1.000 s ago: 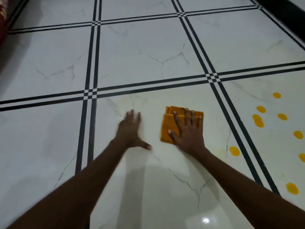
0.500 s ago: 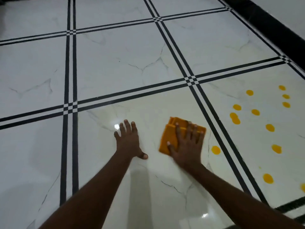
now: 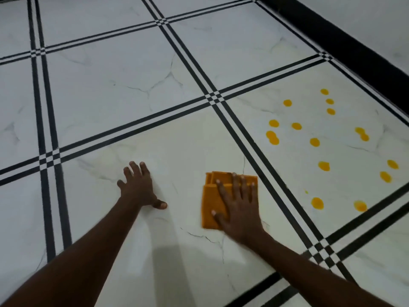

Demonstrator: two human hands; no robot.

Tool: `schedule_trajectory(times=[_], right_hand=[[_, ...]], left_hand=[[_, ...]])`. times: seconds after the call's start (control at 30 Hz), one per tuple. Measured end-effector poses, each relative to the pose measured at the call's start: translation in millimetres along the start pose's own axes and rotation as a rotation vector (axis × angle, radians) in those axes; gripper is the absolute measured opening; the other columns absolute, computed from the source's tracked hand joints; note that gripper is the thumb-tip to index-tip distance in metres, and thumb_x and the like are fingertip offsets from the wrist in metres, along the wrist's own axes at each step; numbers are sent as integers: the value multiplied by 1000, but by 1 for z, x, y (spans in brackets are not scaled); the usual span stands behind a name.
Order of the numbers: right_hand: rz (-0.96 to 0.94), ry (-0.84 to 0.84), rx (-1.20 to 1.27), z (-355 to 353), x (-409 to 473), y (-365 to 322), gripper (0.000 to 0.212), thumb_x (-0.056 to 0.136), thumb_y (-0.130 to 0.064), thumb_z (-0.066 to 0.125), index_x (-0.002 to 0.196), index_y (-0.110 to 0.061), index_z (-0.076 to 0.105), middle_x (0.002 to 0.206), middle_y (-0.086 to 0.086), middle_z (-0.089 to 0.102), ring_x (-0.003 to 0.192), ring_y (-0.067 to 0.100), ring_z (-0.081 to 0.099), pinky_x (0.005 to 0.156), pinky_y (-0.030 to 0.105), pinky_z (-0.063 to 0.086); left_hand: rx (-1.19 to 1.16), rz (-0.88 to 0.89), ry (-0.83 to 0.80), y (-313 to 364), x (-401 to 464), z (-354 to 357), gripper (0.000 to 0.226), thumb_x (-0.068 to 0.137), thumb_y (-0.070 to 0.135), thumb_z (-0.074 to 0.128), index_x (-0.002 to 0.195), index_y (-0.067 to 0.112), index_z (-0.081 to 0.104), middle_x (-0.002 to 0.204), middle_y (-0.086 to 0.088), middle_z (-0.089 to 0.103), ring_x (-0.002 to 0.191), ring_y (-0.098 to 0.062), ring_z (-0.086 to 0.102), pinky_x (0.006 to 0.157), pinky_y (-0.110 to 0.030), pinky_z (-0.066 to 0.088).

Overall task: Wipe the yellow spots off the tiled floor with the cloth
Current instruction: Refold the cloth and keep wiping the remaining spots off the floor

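Note:
A folded orange cloth (image 3: pixel 210 202) lies flat on a white marble-look tile (image 3: pixel 181 140). My right hand (image 3: pixel 240 207) presses down on it with fingers spread. My left hand (image 3: pixel 138 187) rests flat on the same tile, fingers apart, holding nothing, a hand's width left of the cloth. Several yellow spots (image 3: pixel 314 142) dot the neighbouring tile to the right, beyond the black double line (image 3: pixel 261 165). A tiny yellow fleck (image 3: pixel 306 192) lies near that line. No spot shows on the tile under the cloth.
The floor is large white tiles split by black double stripes. A black skirting band (image 3: pixel 345 43) runs along the wall at the upper right. My shadow falls on the tile between my forearms.
The cloth under my right hand has slid right over the spot that lay beside the black line; that spot no longer shows. The view has shifted right, showing more spots.

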State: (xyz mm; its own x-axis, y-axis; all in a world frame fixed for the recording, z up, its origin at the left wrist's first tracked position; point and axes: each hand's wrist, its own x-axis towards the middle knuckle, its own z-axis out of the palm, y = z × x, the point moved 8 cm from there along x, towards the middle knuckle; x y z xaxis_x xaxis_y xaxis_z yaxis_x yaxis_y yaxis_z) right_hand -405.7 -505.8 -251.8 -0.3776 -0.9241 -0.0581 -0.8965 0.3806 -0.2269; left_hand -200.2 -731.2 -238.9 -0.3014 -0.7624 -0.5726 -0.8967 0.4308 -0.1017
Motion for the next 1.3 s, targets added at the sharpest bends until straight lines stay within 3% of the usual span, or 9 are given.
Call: schedule_trajectory(times=[0.13, 0.27, 0.4, 0.5, 0.6, 0.8, 1.0, 1.13, 1.3], right_hand=[[-164, -8, -57, -5, 57, 3, 82, 93, -76, 29, 163, -36, 14, 172, 13, 10, 158, 39, 10, 123, 63, 8], [206, 79, -77, -25, 60, 98, 80, 94, -74, 28, 163, -32, 20, 169, 15, 20, 154, 40, 20, 124, 62, 10], [356, 101, -49, -27, -31, 106, 83, 94, -73, 30, 163, -29, 18, 169, 19, 18, 154, 43, 18, 123, 65, 9], [210, 10, -55, -15, -35, 88, 87, 92, -78, 28, 164, -32, 9, 171, 18, 9, 157, 42, 8, 124, 64, 0], [-16, -57, -91, -19, 26, 95, 86, 90, -81, 23, 163, -36, 14, 171, 15, 9, 157, 41, 10, 122, 67, 8], [257, 40, -25, -29, 21, 128, 85, 91, -75, 29, 163, -31, 20, 169, 19, 18, 154, 44, 19, 122, 66, 11], [-68, 4, 18, -14, -39, 62, 85, 93, -75, 36, 164, -37, 8, 172, 12, 4, 159, 36, -2, 125, 63, 1], [153, 81, -60, -36, 19, 161, 79, 92, -72, 34, 159, -31, 33, 167, 17, 26, 153, 43, 26, 123, 64, 13], [269, 105, -36, -37, -28, 147, 82, 94, -71, 32, 164, -31, 17, 169, 21, 16, 155, 45, 17, 122, 65, 11]], left_hand=[[5, -29, 7, 3, -12, -5, 158, 50, 71, 85, 155, 3, -13, 162, -26, -11, 150, -47, 0, 115, -62, 25], [-7, 187, 22, 76, -32, -6, 147, 59, 70, 81, 158, 11, -11, 163, -22, -16, 151, -42, -10, 120, -59, 16], [32, 483, 25, 173, -51, 6, 152, 56, 68, 83, 157, 17, -17, 162, -16, -27, 150, -36, -22, 122, -54, 1], [145, 458, 67, 180, -51, 19, 155, 55, 66, 85, 155, 17, -22, 160, -17, -31, 149, -38, -24, 121, -56, 0], [159, 456, 71, 179, -50, 21, 155, 54, 68, 84, 155, 20, -23, 161, -15, -31, 150, -36, -22, 122, -58, 2], [198, 413, 47, 182, -51, 15, 159, 53, 65, 86, 153, 18, -28, 159, -15, -34, 149, -38, -24, 122, -59, 5], [199, 409, 42, 184, -52, 12, 156, 55, 66, 85, 153, 20, -27, 160, -14, -33, 149, -37, -24, 122, -59, 6], [226, 422, 50, 185, -49, 13, 158, 54, 66, 85, 153, 19, -27, 160, -14, -32, 151, -37, -20, 121, -57, 10], [245, 390, 23, 190, -54, 8, 160, 52, 67, 86, 154, 12, -25, 160, -20, -29, 150, -41, -18, 122, -56, 12]])
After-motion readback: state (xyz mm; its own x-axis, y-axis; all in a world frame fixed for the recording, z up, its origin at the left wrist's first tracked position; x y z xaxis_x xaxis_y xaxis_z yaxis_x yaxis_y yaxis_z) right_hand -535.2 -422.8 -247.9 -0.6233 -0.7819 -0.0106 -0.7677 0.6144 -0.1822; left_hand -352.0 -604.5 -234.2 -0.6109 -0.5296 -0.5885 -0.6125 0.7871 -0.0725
